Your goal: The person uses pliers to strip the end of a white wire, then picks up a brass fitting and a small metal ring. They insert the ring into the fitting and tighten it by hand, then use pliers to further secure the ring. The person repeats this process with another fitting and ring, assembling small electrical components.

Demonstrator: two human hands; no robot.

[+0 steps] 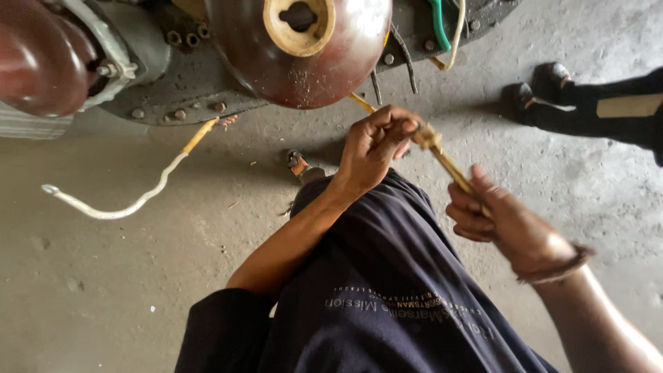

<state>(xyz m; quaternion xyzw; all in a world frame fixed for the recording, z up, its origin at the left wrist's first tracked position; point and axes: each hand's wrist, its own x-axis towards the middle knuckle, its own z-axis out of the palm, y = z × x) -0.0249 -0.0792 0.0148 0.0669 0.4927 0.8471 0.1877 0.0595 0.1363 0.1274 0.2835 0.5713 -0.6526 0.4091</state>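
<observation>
Your right hand sat nearest, fingers curled tight around the lower end of the thin yellowish-tan lead wire, wrist banded and forearm coming in from bottom right. The wire ran up and left out of that fist, straight and taut, to your left hand. That hand was closed too, thumb and fingertips pinched on the wire at a lumpy brass-coloured fitting, left forearm reaching up across your dark printed shirt. So the wire lay gripped at both ends of the visible stretch, hands near but apart. Past the left hand it continued up under the big glossy brown ceramic insulator on the grey bolted metal cover. A white sleeved cable hung off left over the concrete floor. Another person's dark shoes stood far right.
</observation>
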